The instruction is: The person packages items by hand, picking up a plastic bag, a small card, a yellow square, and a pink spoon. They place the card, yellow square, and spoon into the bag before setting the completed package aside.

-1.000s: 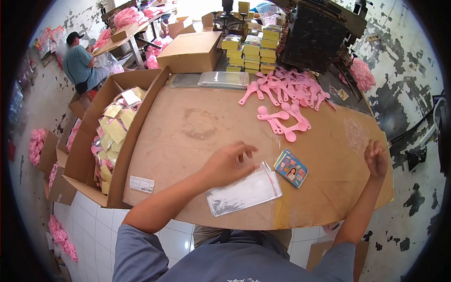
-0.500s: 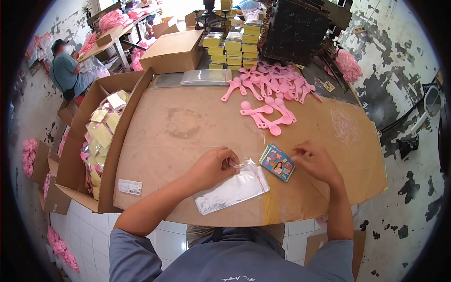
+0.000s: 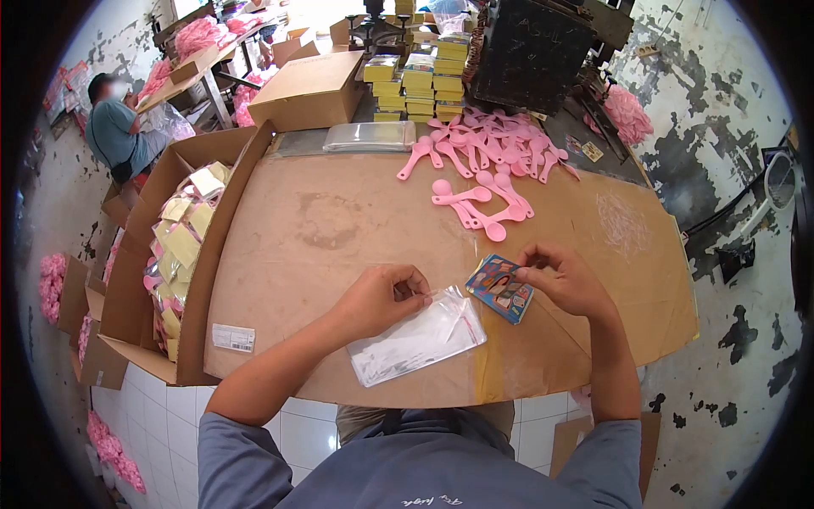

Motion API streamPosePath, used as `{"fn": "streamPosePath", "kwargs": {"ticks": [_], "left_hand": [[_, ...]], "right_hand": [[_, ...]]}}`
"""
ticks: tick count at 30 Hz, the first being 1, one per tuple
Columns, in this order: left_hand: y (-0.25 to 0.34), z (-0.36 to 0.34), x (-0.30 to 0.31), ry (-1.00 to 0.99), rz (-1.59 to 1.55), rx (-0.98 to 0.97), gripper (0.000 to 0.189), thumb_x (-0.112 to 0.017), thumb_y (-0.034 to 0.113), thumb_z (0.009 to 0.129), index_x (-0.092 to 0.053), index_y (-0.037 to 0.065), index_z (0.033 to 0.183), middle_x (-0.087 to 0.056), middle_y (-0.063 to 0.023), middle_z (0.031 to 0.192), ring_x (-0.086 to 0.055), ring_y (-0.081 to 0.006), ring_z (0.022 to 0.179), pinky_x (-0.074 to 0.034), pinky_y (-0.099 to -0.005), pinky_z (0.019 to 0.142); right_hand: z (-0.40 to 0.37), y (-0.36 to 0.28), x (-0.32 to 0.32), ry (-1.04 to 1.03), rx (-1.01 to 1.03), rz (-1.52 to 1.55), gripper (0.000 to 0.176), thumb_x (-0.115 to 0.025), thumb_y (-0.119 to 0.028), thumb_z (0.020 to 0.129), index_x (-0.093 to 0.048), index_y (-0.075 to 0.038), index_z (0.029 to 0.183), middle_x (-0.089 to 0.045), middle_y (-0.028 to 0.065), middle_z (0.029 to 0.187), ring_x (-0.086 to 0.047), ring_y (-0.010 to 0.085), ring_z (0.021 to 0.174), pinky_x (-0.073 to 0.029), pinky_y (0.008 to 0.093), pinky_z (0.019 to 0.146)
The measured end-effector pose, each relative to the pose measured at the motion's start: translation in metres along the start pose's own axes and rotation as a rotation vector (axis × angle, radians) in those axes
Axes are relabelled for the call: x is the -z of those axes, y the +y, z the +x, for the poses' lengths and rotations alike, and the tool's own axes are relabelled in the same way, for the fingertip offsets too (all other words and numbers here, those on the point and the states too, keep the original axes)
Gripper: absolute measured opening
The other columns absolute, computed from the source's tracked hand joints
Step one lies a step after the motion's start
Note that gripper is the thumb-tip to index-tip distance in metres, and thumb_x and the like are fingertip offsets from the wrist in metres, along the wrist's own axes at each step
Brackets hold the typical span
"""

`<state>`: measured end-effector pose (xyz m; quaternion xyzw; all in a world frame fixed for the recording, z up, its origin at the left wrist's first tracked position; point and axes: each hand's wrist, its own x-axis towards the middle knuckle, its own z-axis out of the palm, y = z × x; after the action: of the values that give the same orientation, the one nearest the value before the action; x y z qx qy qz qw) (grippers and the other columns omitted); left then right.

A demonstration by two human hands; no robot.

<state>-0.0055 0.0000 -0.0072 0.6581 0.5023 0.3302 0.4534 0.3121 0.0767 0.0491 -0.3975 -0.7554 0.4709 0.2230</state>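
Pinching zip bag mouth, left hand | gripping card pack at 3 o'clock, right hand | risk: snagging on narrow mouth

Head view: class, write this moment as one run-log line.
left hand: pinching bag mouth | right hand: gripping card pack edge | spoons: loose on table, beyond hands

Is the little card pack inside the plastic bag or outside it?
Outside. The right hand holds the card pack beside the bag, while the left hand pinches the bag's top edge.
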Motion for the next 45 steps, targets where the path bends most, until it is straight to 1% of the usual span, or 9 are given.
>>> {"fn": "streamPosePath", "kwargs": {"ticks": [2, 8, 14, 16, 26, 29, 32, 41, 45], "left_hand": [[0.005, 0.000, 0.000, -0.003, -0.002, -0.015, 0.012, -0.075, 0.008, 0.091, -0.070, -0.001, 0.098, -0.073, -0.0061, 0.084, -0.066, -0.0103, 0.075, -0.053, -0.0278, 0.069], [-0.005, 0.002, 0.007, 0.043, -0.116, -0.073, 0.026, -0.070, 0.008, 0.097, -0.060, 0.000, 0.119, -0.074, -0.0082, 0.087, -0.069, -0.0113, 0.078, -0.054, -0.0278, 0.072], [0.013, 0.004, 0.024, 0.030, -0.541, -0.055, 0.061, -0.070, 0.007, 0.100, -0.035, 0.002, 0.149, -0.076, -0.0132, 0.094, -0.072, -0.0146, 0.084, -0.057, -0.0295, 0.076], [0.015, 0.003, 0.024, 0.001, -0.549, -0.050, 0.068, -0.071, 0.007, 0.099, -0.030, 0.001, 0.153, -0.077, -0.0155, 0.096, -0.074, -0.0161, 0.085, -0.059, -0.0303, 0.078], [0.016, 0.000, 0.003, -0.033, -0.436, 0.016, 0.083, -0.073, 0.005, 0.097, -0.021, -0.001, 0.161, -0.078, -0.0160, 0.100, -0.075, -0.0164, 0.091, -0.060, -0.0276, 0.080], [0.018, -0.001, 0.002, -0.035, -0.410, 0.010, 0.085, -0.074, 0.006, 0.097, -0.021, 0.000, 0.162, -0.078, -0.0152, 0.100, -0.075, -0.0155, 0.091, -0.060, -0.0281, 0.082], [0.017, -0.002, -0.002, -0.031, -0.312, -0.015, 0.085, -0.074, 0.006, 0.097, -0.021, 0.003, 0.163, -0.078, -0.0150, 0.100, -0.074, -0.0147, 0.093, -0.059, -0.0282, 0.084], [0.018, -0.005, -0.008, 0.031, -0.335, -0.048, 0.075, -0.072, 0.003, 0.097, -0.031, 0.006, 0.161, -0.078, -0.0113, 0.102, -0.071, -0.0102, 0.097, -0.058, -0.0259, 0.084], [0.022, -0.007, -0.005, 0.034, -0.263, -0.029, 0.068, -0.071, 0.004, 0.098, -0.037, 0.004, 0.157, -0.077, -0.0106, 0.102, -0.070, -0.0087, 0.093, -0.058, -0.0245, 0.082]], "right_hand": [[0.010, -0.001, -0.018, -0.124, 0.045, 0.386, 0.017, -0.072, -0.016, 0.096, -0.065, -0.004, 0.106, -0.066, 0.0002, 0.090, -0.057, 0.0070, 0.080, -0.047, 0.0280, 0.071], [0.026, -0.011, -0.046, -0.319, 0.194, -0.245, 0.007, -0.062, -0.006, 0.099, -0.062, -0.004, 0.106, -0.066, 0.0005, 0.095, -0.057, 0.0093, 0.081, -0.049, 0.0296, 0.075], [0.030, 0.022, -0.036, -0.044, -0.001, 0.378, 0.013, -0.063, -0.005, 0.097, -0.063, 0.000, 0.109, -0.067, 0.0037, 0.097, -0.066, 0.0105, 0.088, -0.055, 0.0292, 0.078], [0.034, 0.026, -0.039, 0.100, 0.057, 0.280, 0.018, -0.064, -0.004, 0.097, -0.063, 0.001, 0.115, -0.068, 0.0058, 0.100, -0.067, 0.0105, 0.090, -0.056, 0.0281, 0.079], [0.024, 0.006, -0.057, 0.249, 0.304, 0.324, 0.021, -0.069, -0.005, 0.098, -0.066, 0.000, 0.118, -0.070, 0.0059, 0.105, -0.068, 0.0111, 0.096, -0.056, 0.0279, 0.081], [0.021, 0.009, -0.051, 0.183, 0.279, 0.097, 0.019, -0.071, -0.005, 0.096, -0.069, -0.002, 0.116, -0.071, 0.0048, 0.103, -0.067, 0.0100, 0.094, -0.055, 0.0288, 0.078], [0.027, 0.001, -0.052, 0.142, 0.545, -0.151, 0.018, -0.072, -0.006, 0.096, -0.070, -0.003, 0.114, -0.071, 0.0040, 0.099, -0.065, 0.0082, 0.088, -0.053, 0.0281, 0.074], [0.020, 0.004, -0.076, 0.210, 0.166, 0.234, 0.024, -0.074, -0.008, 0.094, -0.072, -0.003, 0.117, -0.072, 0.0081, 0.099, -0.067, 0.0165, 0.081, -0.053, 0.0291, 0.071], [0.016, -0.012, -0.073, 0.029, 0.377, -0.034, 0.019, -0.069, -0.012, 0.098, -0.071, 0.001, 0.113, -0.070, 0.0100, 0.102, -0.066, 0.0189, 0.093, -0.053, 0.0330, 0.082]]}}
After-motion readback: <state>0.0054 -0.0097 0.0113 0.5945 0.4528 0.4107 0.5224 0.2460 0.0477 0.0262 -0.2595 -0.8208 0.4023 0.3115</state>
